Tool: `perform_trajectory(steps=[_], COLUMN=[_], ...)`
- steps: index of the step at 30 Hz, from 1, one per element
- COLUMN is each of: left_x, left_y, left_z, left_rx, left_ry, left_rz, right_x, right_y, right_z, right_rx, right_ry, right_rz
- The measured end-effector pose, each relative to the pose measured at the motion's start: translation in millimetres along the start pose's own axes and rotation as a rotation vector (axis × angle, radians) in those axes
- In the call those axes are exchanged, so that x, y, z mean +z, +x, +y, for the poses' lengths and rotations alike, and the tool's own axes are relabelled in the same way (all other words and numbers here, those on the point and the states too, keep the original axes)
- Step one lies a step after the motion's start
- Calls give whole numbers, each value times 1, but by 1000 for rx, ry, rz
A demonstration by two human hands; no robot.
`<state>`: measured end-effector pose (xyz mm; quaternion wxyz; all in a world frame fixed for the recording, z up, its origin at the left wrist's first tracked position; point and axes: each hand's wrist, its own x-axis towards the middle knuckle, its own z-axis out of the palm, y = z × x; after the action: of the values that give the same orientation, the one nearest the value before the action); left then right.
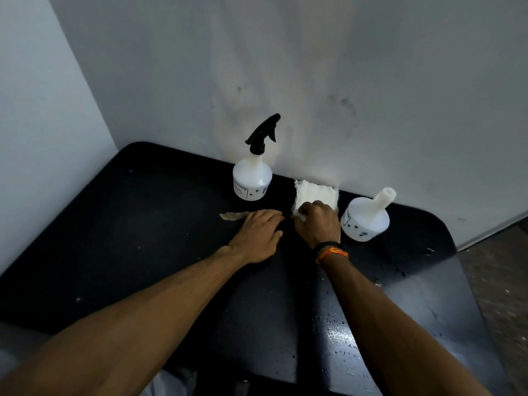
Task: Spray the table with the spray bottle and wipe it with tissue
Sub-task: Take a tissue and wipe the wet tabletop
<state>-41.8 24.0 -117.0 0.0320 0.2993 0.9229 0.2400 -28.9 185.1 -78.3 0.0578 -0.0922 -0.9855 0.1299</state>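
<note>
A white spray bottle (252, 178) with a black trigger head stands upright at the back of the black table (143, 238), against the wall. To its right lies a white tissue (314, 194) spread flat on the table. My right hand (315, 224) rests on the tissue's near edge, fingers curled over it and pinching it. My left hand (258, 234) lies flat on the table just left of the right hand, fingers together, holding nothing. Water droplets (340, 335) glisten on the table's right front part.
A second white bottle (365, 217) without a spray head stands right of the tissue, close to my right hand. A small brownish scrap (233, 215) lies by my left fingertips. White walls close in behind and at left; floor shows at right.
</note>
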Motion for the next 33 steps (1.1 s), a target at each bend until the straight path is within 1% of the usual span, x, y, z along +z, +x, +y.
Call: perform_trajectory(steps=[4, 7, 9, 14, 17, 22, 24, 29, 33], left_x=[4, 5, 4, 2, 3, 6, 5, 1, -3], left_y=[1, 1, 3, 9, 12, 17, 18, 16, 15], left_z=[-1, 1, 5, 12, 19, 27, 28, 29, 30], left_rx=[15, 4, -14, -52, -67, -85, -95, -87, -90], left_ry=[36, 46, 57, 132, 210, 314, 319, 322, 315], left_rz=[37, 30, 18, -36, -81, -107, -112, -133, -143], right_x=[0, 0, -1, -6, -8, -13, -17, -32, -51], right_y=[2, 2, 2, 7, 7, 10, 10, 9, 6], right_z=[-1, 2, 2, 5, 7, 11, 12, 7, 0], right_rx=[53, 111, 170, 425, 502, 631, 654, 634, 605], right_ry=[43, 109, 209, 542, 648, 806, 818, 712, 765], right_rz=[44, 39, 34, 77, 104, 146, 189, 315, 357])
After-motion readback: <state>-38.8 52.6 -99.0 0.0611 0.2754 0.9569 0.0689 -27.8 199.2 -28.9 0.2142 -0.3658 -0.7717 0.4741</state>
